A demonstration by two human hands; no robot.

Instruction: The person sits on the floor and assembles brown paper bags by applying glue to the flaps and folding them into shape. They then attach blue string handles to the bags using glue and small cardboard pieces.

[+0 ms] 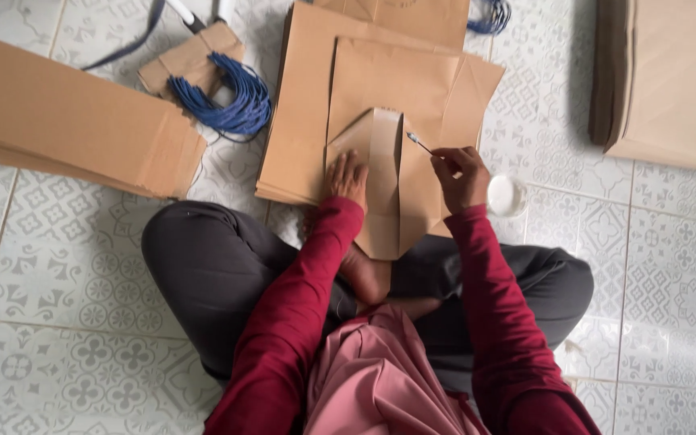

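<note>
Person seated cross-legged on the tiled floor (66, 266), dark trousers, red sleeves, pink cloth hanging at the chest. A bare foot shows between the knees, tucked under the near end of the work.

Left hand (346, 179) lies flat, fingers spread and unclenched, pressing on the folded brown paper bag (380, 173). The bag's folded bottom forms a raised, creased flap; the paper is matte kraft with sharp fold lines. Its near end overhangs the lap.

Right hand (461, 173) is closed around a thin stick (420, 144), probably a small glue brush, though the tip is too small to tell. The tip points at the bag's right fold edge.

Just right of that hand, touching the floor, sits a small round white container (507, 196).

The bag rests on a stack of flat paper bags (308, 121), edges slightly fanned. Left of it, a long flattened pile of brown sheets (74, 121) lies at an angle.

Farther out, a bundle of blue cord handles (231, 101) loops over a small cardboard piece (191, 56). More blue cords (489, 16) at the top edge. Another thick stack of brown paper (670, 80) fills the top right corner.

Floor: pale grey-white tiles, ornate repeating pattern, thin grout lines.
</note>
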